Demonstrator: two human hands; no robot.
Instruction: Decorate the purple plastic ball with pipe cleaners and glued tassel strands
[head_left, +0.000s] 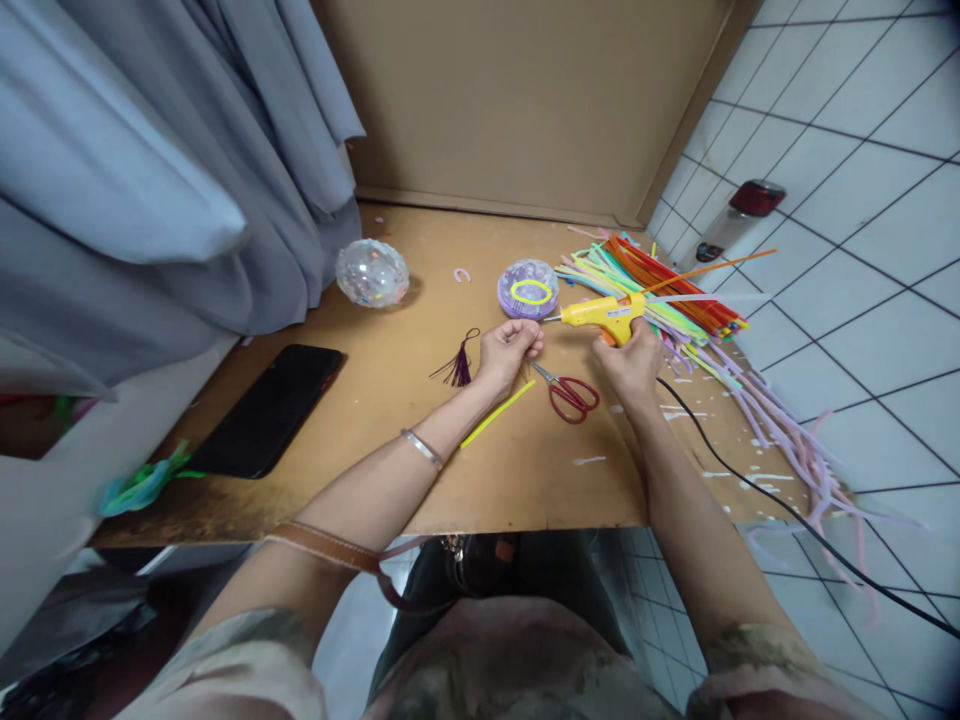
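My right hand [632,362] is wrapped round the handle of a yellow hot glue gun [604,316], whose nozzle points left. At the nozzle tip, the fingers of my left hand [512,350] are pinched together; what they hold, if anything, is too small to make out. Just beyond sits a round purple and clear piece [529,272] with a yellow ring [531,292] on its near side. Between my forearms lie red-handled scissors [571,397] and a yellow pipe cleaner [498,414]. A dark purple tassel [459,366] rests left of my left hand.
Several coloured pipe cleaners [675,290] are heaped at the right, against the tiled wall. A clear dotted ball [373,273] stands at the back left, a black phone [266,410] nearer. The glue gun's black cord [739,475] trails off right. A grey curtain [285,180] hangs left.
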